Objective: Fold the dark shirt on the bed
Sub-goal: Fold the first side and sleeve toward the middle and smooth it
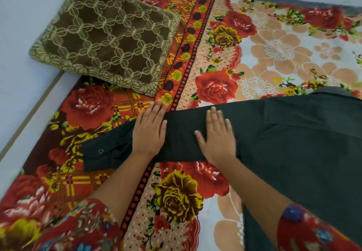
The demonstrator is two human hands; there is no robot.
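The dark shirt point(293, 143) lies spread on the bed's floral blanket point(274, 50), its body at the right and one long sleeve stretched out to the left. The sleeve's cuff point(98, 152), with a small snap button, lies at the far left end. My left hand point(149, 128) rests flat on the sleeve with straight fingers, the fingertips reaching past the cloth onto the blanket. My right hand point(217, 136) presses flat on the sleeve nearer the shirt's body. The shirt's right side runs out of the frame.
A brown cushion point(105, 35) with a gold lattice pattern sits on the bed's upper left corner, just beyond my left hand. The bed's left edge point(31, 113) meets a pale floor. Open blanket lies above and below the sleeve.
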